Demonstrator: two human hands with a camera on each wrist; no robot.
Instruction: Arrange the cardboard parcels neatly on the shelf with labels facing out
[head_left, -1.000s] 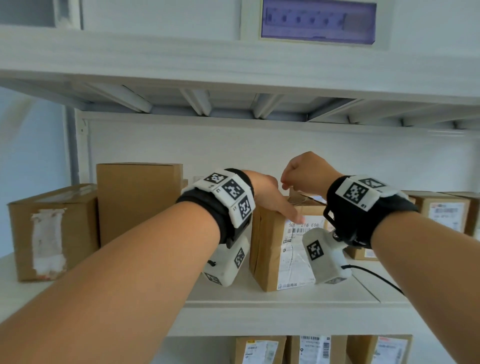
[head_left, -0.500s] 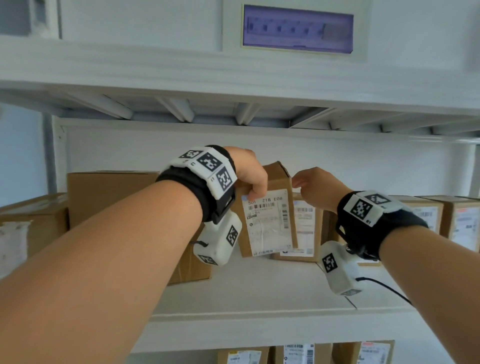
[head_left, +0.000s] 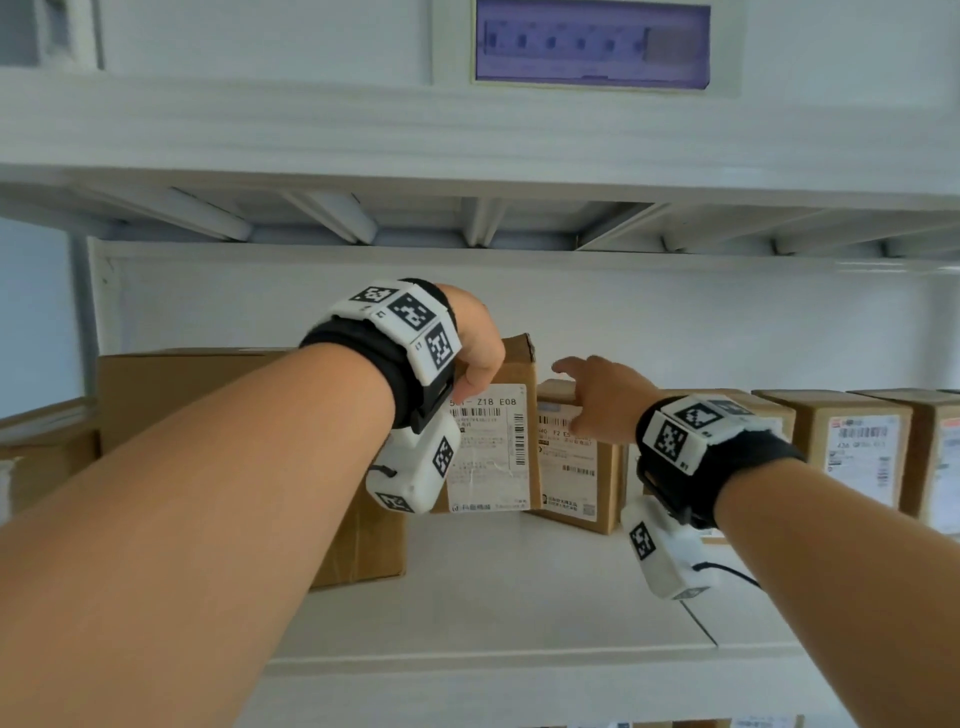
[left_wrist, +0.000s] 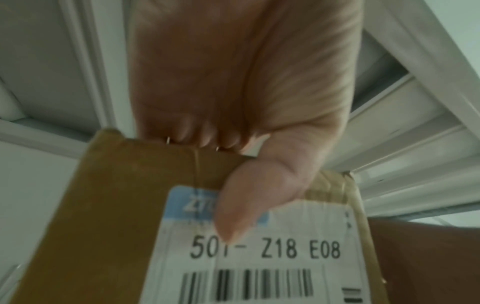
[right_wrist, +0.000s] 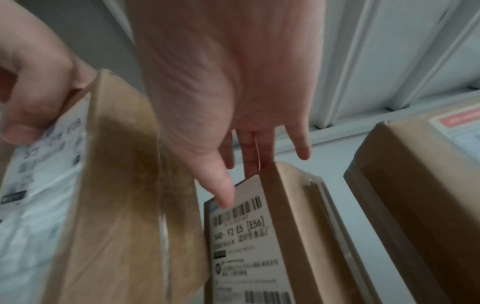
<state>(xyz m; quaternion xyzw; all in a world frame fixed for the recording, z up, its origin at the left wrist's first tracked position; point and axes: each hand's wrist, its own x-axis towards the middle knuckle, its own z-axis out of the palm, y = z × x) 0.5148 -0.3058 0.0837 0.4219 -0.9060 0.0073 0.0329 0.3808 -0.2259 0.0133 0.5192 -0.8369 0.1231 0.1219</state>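
My left hand grips the top edge of a cardboard parcel, upright with its white label "501-Z18 E08" facing me. The left wrist view shows the thumb on the label, the other fingers curled behind the parcel's top. I cannot tell whether its bottom touches the shelf. Just to its right stands a second labelled parcel. My right hand reaches over that parcel's top with straight, spread fingers. In the right wrist view its thumb touches the top of the label on this parcel.
A large plain box stands left of the held parcel, another box further left. Labelled parcels line the shelf to the right. The white shelf board is bare in front. The upper shelf's ribs hang low overhead.
My left hand has picked the parcel up from the shelf front and carried it back beside the second parcel. My right hand has opened from a fist and reached onto that second parcel.
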